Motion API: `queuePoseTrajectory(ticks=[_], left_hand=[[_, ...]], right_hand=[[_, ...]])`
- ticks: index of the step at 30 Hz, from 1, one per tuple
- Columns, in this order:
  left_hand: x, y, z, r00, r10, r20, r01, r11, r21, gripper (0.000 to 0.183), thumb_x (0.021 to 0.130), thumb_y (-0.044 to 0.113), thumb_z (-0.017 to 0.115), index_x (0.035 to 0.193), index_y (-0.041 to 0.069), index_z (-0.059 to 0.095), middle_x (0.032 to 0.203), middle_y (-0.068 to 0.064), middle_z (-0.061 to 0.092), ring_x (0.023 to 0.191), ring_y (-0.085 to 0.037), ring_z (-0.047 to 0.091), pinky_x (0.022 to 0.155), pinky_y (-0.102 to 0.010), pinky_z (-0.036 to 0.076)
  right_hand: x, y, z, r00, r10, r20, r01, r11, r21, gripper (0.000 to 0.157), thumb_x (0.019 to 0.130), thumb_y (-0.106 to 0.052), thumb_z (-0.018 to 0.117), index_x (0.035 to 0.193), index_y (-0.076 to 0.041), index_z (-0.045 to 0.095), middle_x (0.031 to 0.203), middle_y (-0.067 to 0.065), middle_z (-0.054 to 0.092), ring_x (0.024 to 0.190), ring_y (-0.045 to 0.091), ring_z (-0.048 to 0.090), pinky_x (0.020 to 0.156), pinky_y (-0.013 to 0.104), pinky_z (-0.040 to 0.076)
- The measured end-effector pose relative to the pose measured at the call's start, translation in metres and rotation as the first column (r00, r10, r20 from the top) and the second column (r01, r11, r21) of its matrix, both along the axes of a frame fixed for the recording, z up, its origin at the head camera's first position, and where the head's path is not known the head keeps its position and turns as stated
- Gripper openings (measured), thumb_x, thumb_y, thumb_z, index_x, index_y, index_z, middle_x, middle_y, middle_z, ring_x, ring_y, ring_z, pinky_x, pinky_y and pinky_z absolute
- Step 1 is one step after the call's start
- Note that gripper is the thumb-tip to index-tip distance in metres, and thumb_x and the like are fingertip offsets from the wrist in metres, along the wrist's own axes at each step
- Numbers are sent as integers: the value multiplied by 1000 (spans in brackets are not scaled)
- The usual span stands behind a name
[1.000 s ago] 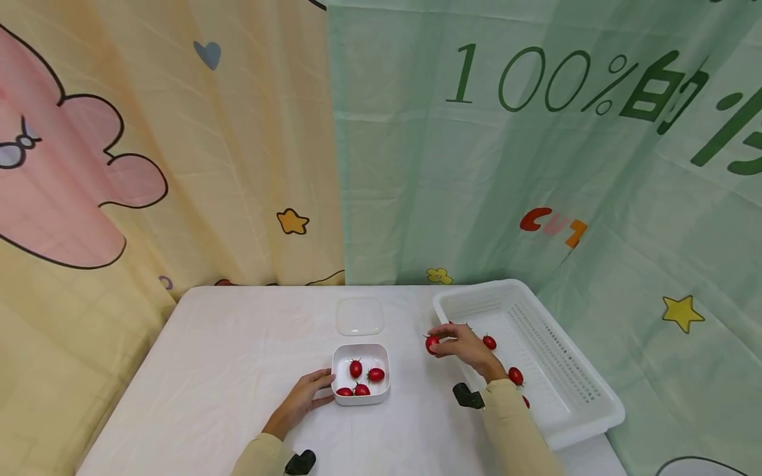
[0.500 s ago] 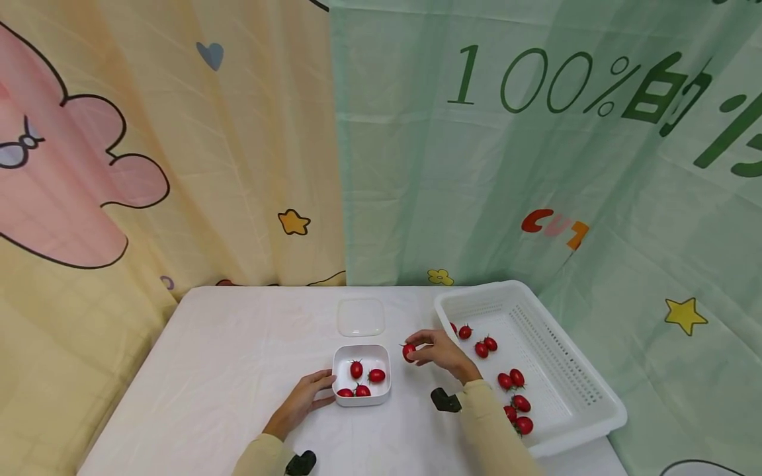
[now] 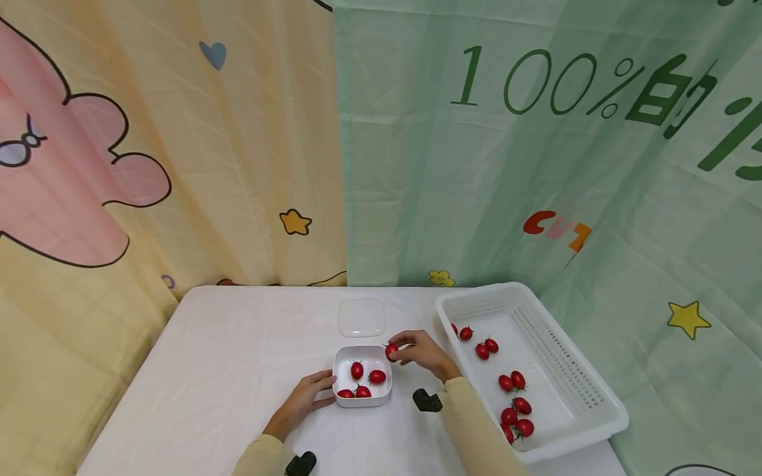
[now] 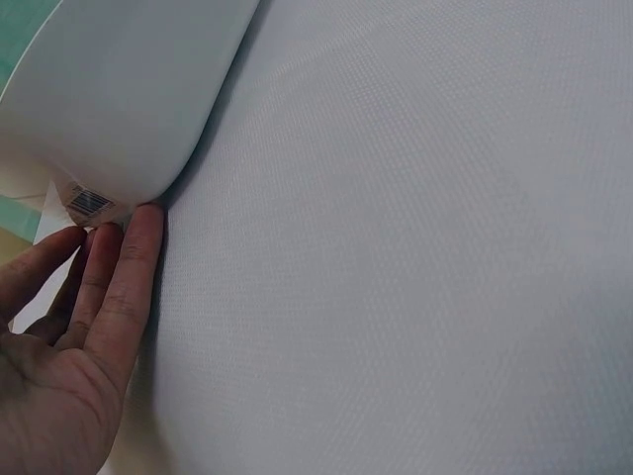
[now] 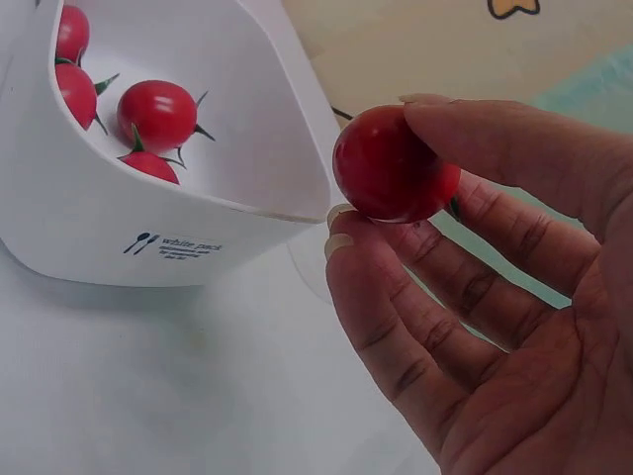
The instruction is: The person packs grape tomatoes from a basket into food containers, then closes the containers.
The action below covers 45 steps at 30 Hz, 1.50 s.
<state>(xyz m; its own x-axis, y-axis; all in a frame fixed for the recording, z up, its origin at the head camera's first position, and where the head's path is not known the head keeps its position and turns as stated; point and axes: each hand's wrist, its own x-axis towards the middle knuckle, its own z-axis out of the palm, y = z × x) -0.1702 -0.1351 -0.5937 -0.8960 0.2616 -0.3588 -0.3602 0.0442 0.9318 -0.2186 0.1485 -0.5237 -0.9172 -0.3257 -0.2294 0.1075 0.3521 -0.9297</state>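
My right hand (image 3: 421,353) pinches a red cherry tomato (image 5: 386,163) between thumb and fingertips, right beside the far right rim of a small white box (image 3: 362,400). Several cherry tomatoes with green stems lie in that box; one of them, a tomato (image 5: 158,115), rests near its middle. My left hand (image 3: 305,399) touches the box's left side with nearly straight fingers. In the left wrist view, the left fingertips (image 4: 148,220) meet the box's lower wall near a barcode sticker (image 4: 89,203).
A large white perforated basket (image 3: 574,350) stands on the right side of the white table (image 3: 238,357), holding several loose cherry tomatoes (image 3: 522,405). Behind the small box lies a clear lid (image 3: 362,318). Printed curtains (image 3: 417,165) hang around the table.
My right hand has carried the cherry tomato leftward from the basket's edge to the small box's rim. The left hand stays at the box. More tomatoes in the basket are now uncovered.
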Motion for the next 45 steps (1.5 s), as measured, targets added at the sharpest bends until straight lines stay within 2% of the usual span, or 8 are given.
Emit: queuePoseTrajectory(ticks=[13, 19, 25, 35, 45], left_hand=[[-1, 0, 0, 1000, 0, 8, 0, 1000, 4, 59, 98, 26, 55, 137, -16, 37, 129, -27, 52, 108, -26, 57, 93, -45, 53], [0, 1, 0, 1000, -10, 4, 10, 1000, 4, 60, 99, 26, 54, 137, -16, 37, 130, -28, 50, 110, -28, 56, 93, -46, 52], [0, 2, 0, 1000, -17, 3, 17, 1000, 18, 59, 99, 25, 54, 137, -17, 36, 129, -26, 52, 109, -26, 56, 93, -45, 52], [-1, 0, 0, 1000, -8, -2, 8, 1000, 16, 58, 99, 25, 54, 137, -16, 38, 130, -27, 51, 109, -27, 56, 93, -46, 52], [-1, 1, 2, 1000, -10, -3, 10, 1000, 16, 58, 99, 25, 53, 137, -16, 37, 129, -26, 52, 109, -27, 56, 94, -46, 52]], right_hand=[[0, -18, -9, 999, -31, 6, 31, 999, 11, 34, 86, -13, 73, 115, 3, 64, 99, 7, 67, 85, 20, 67, 79, 36, 58], [0, -20, -12, 999, -51, -1, 51, 999, 12, 30, 86, -14, 73, 111, -1, 66, 98, 7, 67, 84, 18, 66, 74, 32, 58], [0, -18, -13, 998, -61, -31, 62, 998, 31, 30, 88, -12, 70, 113, 3, 64, 97, 7, 64, 81, 18, 62, 71, 31, 58], [2, -1, 0, 997, -59, -45, 60, 998, 22, 36, 90, -14, 67, 118, 7, 60, 100, 9, 65, 83, 21, 63, 75, 32, 58], [7, 28, 14, 993, -109, -34, 108, 994, -25, 36, 92, -19, 66, 119, 5, 60, 104, 10, 66, 86, 19, 62, 80, 35, 58]])
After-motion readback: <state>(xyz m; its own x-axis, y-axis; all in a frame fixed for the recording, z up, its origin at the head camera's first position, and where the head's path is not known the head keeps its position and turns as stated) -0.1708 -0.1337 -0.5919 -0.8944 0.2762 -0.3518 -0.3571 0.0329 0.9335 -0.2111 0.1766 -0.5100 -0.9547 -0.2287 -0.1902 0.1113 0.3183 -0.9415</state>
